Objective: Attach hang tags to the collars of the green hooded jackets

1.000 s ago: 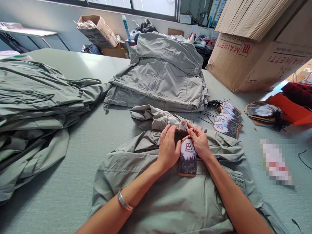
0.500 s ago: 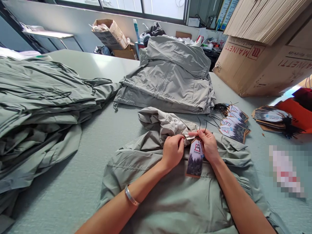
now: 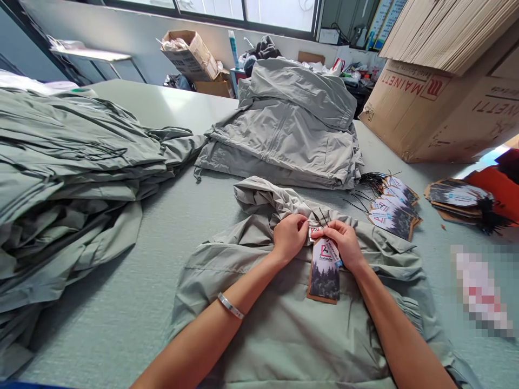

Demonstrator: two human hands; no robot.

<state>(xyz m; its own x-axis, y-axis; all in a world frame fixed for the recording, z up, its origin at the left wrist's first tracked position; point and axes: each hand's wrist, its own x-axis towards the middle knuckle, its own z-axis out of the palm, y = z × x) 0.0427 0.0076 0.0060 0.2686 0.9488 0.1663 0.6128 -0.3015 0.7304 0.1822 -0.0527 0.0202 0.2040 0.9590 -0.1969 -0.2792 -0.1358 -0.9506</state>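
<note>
Head cam view: the left hand (image 3: 290,237) and right hand (image 3: 344,243) are up close together over a folded sage-green jacket (image 3: 308,346). The right's fingers (image 3: 329,230) are pinched at the top of a card hang tag (image 3: 324,275), right by its black string (image 3: 320,217). The left's fingers (image 3: 302,222) are curled in tight at the same spot, though I can't tell exactly what they've got. The tag hangs flat against the jacket, just below the bunched hood (image 3: 263,197). Looks light and fairly stiff but thin, so I'd hold it by the top edge near the string — that cord looks floppy and fiddly. Jacket fabric looks soft and a bit slick. More tags (image 3: 393,219) sit on the tabletop (image 3: 121,270) at about 2 o'clock, with folded jackets (image 3: 68,162) at 9.
</note>
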